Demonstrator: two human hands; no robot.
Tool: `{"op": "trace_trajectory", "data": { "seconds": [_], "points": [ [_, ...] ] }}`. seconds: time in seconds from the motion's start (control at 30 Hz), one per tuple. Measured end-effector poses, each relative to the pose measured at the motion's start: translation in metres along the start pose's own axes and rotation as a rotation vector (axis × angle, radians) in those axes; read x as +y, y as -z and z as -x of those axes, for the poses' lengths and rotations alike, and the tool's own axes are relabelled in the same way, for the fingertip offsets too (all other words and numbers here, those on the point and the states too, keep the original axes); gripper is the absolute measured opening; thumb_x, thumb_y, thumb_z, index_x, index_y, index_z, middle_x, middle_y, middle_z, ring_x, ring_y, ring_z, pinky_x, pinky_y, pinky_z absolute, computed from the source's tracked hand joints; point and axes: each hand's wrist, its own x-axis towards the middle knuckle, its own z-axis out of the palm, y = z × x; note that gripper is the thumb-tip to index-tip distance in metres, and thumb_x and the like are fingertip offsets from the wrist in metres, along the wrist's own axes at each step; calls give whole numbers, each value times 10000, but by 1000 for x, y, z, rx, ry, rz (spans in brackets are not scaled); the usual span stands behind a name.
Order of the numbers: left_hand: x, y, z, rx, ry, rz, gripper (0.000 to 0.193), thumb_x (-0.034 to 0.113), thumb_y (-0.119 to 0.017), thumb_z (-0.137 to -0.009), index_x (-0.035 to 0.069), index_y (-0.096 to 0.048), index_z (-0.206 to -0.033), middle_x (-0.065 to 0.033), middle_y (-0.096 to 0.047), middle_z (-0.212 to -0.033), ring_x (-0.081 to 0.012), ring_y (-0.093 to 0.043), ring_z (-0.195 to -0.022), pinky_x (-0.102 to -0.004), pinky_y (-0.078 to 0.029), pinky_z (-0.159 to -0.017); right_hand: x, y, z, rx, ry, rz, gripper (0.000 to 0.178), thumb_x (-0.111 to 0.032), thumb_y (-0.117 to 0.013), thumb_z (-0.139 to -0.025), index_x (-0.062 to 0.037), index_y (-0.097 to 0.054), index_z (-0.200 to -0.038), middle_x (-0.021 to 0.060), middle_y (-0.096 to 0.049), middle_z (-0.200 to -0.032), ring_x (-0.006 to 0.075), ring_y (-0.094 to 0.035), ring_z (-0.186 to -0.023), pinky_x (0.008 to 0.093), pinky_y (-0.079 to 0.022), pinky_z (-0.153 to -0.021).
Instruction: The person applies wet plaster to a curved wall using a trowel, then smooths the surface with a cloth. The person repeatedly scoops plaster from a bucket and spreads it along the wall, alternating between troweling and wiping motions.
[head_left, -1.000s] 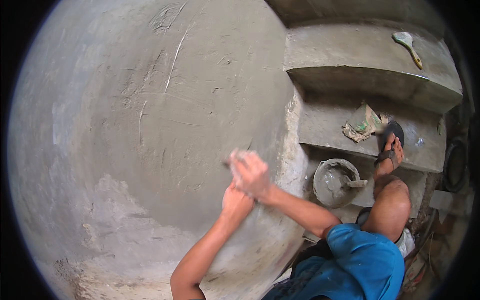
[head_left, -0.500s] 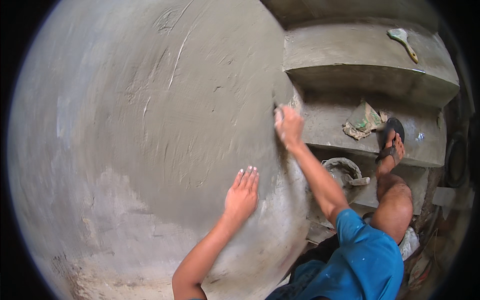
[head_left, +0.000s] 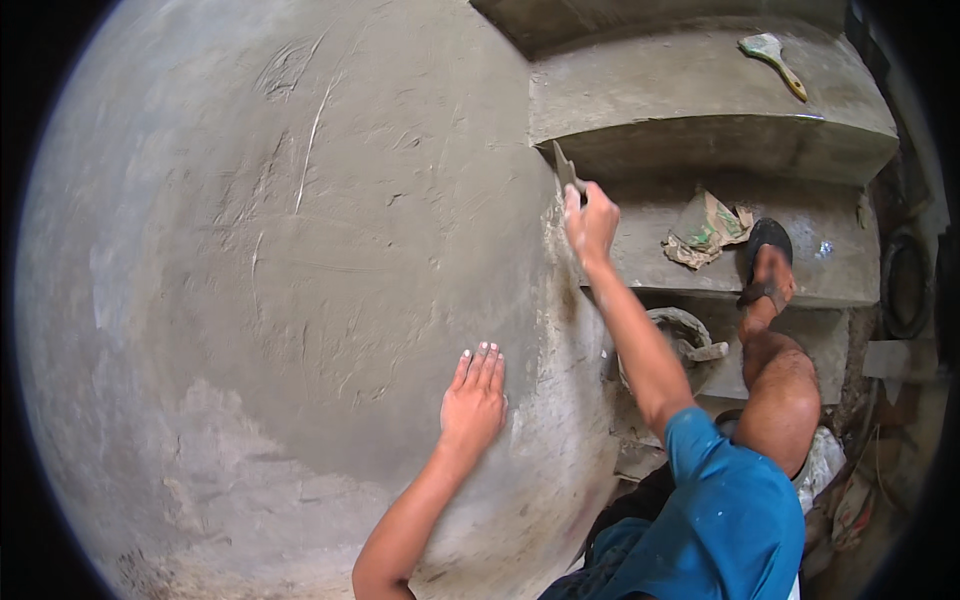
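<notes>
My left hand (head_left: 474,402) rests flat against the grey plastered wall (head_left: 330,230), fingers stretched upward and holding nothing. Gripped in my right hand (head_left: 592,222) is a trowel (head_left: 565,165), its thin grey blade pointing up, tilted away from the wall's face. The blade is beside the wall's right edge, just under the overhanging lip of a concrete step; whether it touches the edge I cannot tell. My fingers hide most of the trowel's handle. Ridges and scratch lines mark the darker plaster to the left.
A paintbrush (head_left: 773,65) lies on the upper step (head_left: 680,85). Crumpled paper (head_left: 705,230) sits on the step below, next to my sandalled foot (head_left: 768,262). A mortar-smeared bucket (head_left: 680,325) with a handled tool (head_left: 710,351) in it stands beneath my right forearm.
My right hand has risen and shifted right, lifting the trowel from the wall's face, and the blade now shows. My left hand stays on the wall. The view has shifted slightly.
</notes>
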Motion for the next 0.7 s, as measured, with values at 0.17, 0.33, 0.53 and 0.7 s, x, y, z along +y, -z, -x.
{"op": "trace_trajectory", "data": {
  "seconds": [0.17,0.33,0.53,0.7],
  "points": [
    [3,2,-13,-25,16,-1,635,300,-619,-985,4,-518,-1538,-145,-474,-1654,-274,-390,-1569,-479,-234,-1329,59,-52,-36,-141,-254,206,209,-241,-715,-955,-33,-730,-973,245,-757,-913,468,-735,-935,550,-568,-855],
    [4,1,-14,-39,16,0,636,303,-635,-981,10,-520,-1534,-141,-476,-1652,-276,-387,-1570,-475,-233,-1330,45,-78,-25,-229,-154,197,210,-232,-710,-962,-25,-708,-926,252,-751,-910,477,-727,-908,558,-562,-830],
    [2,2,-11,-41,17,24,640,304,-646,-972,13,-527,-1529,-133,-479,-1651,-273,-391,-1568,-470,-238,-1329,13,-73,-16,-189,29,17,195,-213,-722,-949,-19,-713,-949,231,-754,-926,456,-724,-869,541,-562,-788],
    [2,3,-12,-26,11,7,648,306,-657,-960,11,-532,-1523,-136,-480,-1649,-276,-395,-1565,-473,-243,-1327,4,-48,14,-196,320,-144,174,-65,-755,-903,-25,-749,-1073,200,-767,-1008,398,-741,-908,471,-588,-775]
  ]
}}
